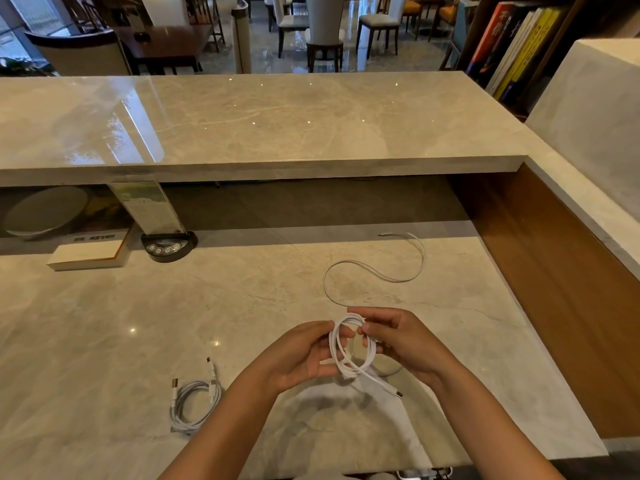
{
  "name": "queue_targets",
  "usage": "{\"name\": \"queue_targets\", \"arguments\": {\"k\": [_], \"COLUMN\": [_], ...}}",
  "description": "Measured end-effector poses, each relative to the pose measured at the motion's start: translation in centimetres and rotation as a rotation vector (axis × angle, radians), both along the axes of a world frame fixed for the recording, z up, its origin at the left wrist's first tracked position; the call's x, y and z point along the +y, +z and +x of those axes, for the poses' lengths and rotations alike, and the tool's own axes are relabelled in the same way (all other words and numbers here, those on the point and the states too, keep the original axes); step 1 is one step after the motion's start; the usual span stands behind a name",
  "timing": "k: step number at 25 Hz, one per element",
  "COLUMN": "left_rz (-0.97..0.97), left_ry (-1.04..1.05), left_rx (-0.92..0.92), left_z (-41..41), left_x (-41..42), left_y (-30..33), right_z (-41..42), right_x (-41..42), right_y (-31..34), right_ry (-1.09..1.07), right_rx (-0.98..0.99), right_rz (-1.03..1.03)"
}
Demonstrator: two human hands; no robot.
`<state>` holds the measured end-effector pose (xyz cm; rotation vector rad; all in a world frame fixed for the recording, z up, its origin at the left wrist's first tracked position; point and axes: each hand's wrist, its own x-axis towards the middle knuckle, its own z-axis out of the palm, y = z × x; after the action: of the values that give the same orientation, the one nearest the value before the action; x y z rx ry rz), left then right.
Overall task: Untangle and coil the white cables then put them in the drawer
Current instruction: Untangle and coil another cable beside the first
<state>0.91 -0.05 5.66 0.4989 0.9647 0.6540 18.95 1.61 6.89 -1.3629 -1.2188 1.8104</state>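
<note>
Both hands up over the desk (104, 323): left hand (301, 355) and right hand (398, 341) grip the half-wound white cable (351, 344). Coiled cable (195, 403) lies left, loose cable (381, 268) beyond.

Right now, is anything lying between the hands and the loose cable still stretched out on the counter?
Nothing visible does. The loose cable lies just beyond both hands, left hand and right hand, which hold the half-wound coil; only bare counter lies between.

Head-worn view, facing forward and down, close over desk (138, 341)
</note>
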Motion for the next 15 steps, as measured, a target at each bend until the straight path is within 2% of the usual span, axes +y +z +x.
{"name": "queue_targets", "arguments": {"k": [2,5,7,9,13,15], "left_rz": [0.043,0.244,0.331,0.336,0.205,0.176], "left_ry": [-0.023,-0.044,-0.068,-0.107,-0.081,-0.083], "left_rx": [0.032,0.222,0.285,0.249,-0.038,-0.034], "left_z": [0.2,1.0,1.3,1.4,1.1,1.4], "left_x": [0.2,0.1,0.1,0.0,-0.4,-0.8], "left_y": [0.0,0.3,0.4,0.4,0.5,0.6], "right_z": [0.5,1.1,1.8,2.4,2.4,2.0], "right_x": [0.7,1.8,2.6,3.5,4.7,5.1], "right_y": [0.5,1.5,2.1,2.6,3.2,3.7], "right_ry": [0.068,0.158,0.219,0.3,0.463,0.57], "right_rx": [-0.039,-0.103,-0.153,-0.177,-0.198,-0.312], "right_rz": [0.015,0.053,0.064,0.055,0.106,0.181]}}
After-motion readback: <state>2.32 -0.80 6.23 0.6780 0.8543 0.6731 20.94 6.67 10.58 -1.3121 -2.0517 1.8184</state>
